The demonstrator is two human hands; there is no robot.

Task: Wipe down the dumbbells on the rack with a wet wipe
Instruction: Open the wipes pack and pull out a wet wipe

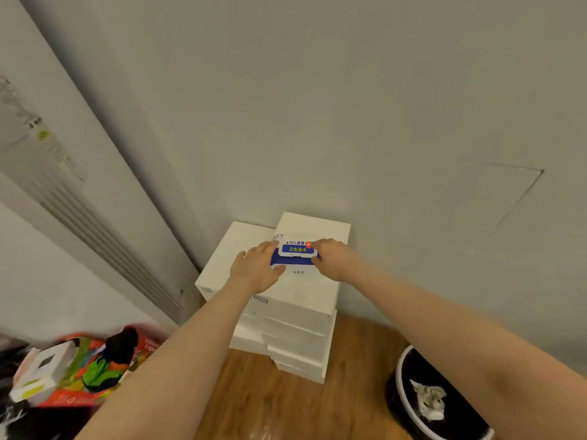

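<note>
A blue and white pack of wet wipes (296,251) lies on top of a stack of white boxes (305,300) against the wall. My left hand (257,267) grips the pack's left end, thumb under its near edge. At the pack's right end, my right hand (333,257) curls its fingers at the edge of the white lid flap. No dumbbells or rack are in view.
A black waste bin with a white rim (413,417) holding crumpled tissue stands on the wood floor at the lower right. A standing air conditioner (63,173) fills the left side. Red bags, a tissue box and clutter (73,373) lie at the lower left.
</note>
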